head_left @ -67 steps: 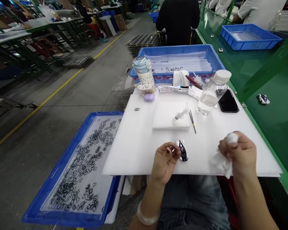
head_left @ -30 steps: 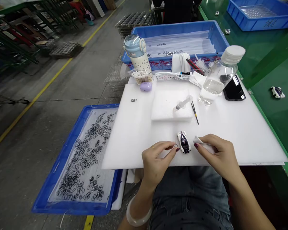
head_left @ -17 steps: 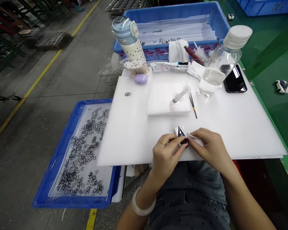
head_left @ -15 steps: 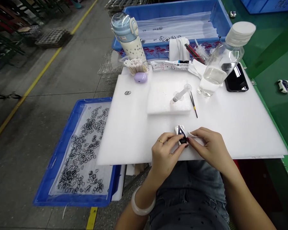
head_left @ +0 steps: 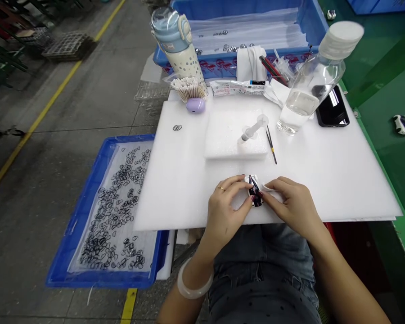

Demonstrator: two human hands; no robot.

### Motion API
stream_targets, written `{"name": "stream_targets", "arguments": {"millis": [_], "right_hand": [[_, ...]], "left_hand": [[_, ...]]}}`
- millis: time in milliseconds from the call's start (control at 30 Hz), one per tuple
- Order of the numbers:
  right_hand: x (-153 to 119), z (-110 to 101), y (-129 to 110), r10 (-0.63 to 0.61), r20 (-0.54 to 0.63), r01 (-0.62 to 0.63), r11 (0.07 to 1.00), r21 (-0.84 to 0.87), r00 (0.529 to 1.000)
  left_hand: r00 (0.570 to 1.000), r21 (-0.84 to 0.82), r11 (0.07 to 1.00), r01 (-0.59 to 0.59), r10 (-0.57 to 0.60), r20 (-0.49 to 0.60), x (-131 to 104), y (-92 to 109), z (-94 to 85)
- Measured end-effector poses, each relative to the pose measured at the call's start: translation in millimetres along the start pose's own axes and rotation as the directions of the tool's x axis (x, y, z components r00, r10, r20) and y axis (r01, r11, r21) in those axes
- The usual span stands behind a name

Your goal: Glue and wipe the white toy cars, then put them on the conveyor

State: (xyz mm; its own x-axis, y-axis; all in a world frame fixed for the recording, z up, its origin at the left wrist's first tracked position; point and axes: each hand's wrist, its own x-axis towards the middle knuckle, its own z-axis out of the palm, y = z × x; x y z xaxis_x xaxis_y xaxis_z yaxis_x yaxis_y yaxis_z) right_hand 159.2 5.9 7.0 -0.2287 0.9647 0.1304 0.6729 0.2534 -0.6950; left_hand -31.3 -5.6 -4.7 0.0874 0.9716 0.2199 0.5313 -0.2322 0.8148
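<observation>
A small white and black toy car body (head_left: 255, 191) rests near the front edge of the white foam board (head_left: 351, 180). My left hand (head_left: 227, 209) grips it from the left, fingertips on its top and thumb at its lower edge. From the right, my right hand (head_left: 290, 202) pinches a bit of white cloth or tissue (head_left: 267, 188), with a fingertip touching the car. Behind them, a syringe (head_left: 254, 129) lies on a raised foam block (head_left: 222, 135), and tweezers (head_left: 271, 145) lie to its right.
A clear bottle (head_left: 300, 99), black phone (head_left: 333, 108), dotted bottle (head_left: 182, 54), cotton swabs (head_left: 189, 87) and purple case (head_left: 195, 105) stand or lie toward the back. A blue tray (head_left: 62, 252) of small black rings is at the left; a blue bin (head_left: 216, 67) is behind.
My left hand's fingers have shifted and spread a little, showing more of the car's top. The camera view has moved slightly. My right hand remains beside the car.
</observation>
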Motion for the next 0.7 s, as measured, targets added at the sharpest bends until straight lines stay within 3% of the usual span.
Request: {"name": "stream_targets", "arguments": {"millis": [67,133,200,367,500,700], "right_hand": [[-4,-2,3,-0.042,-0.057,0.045,0.998,0.05,0.998],[-12,-3,6,-0.067,-0.163,0.075,0.996,0.042,0.984],[-21,-2,8,-0.108,-0.25,0.108,0.994,-0.015,0.962],[-37,6,9,-0.245,-0.303,0.216,0.968,-0.128,0.921],[-32,9,7,-0.253,-0.29,0.226,0.966,-0.125,0.923],[-22,8,4,-0.176,-0.175,0.169,0.984,-0.055,0.969]], "left_hand": [[0.989,-0.009,0.997,-0.071,0.071,0.133,7,-3,-9.0],[0.931,-0.023,0.98,-0.199,0.196,0.307,15,-7,-15.5],[0.876,-0.029,0.957,-0.287,0.275,0.396,22,-10,-16.5],[0.95,0.05,0.968,-0.244,0.229,0.212,24,-14,-4.3],[0.956,0.017,0.972,-0.234,0.228,0.184,20,-13,-3.2],[0.961,0.0,0.976,-0.22,0.216,0.173,20,-12,-5.3]]}}
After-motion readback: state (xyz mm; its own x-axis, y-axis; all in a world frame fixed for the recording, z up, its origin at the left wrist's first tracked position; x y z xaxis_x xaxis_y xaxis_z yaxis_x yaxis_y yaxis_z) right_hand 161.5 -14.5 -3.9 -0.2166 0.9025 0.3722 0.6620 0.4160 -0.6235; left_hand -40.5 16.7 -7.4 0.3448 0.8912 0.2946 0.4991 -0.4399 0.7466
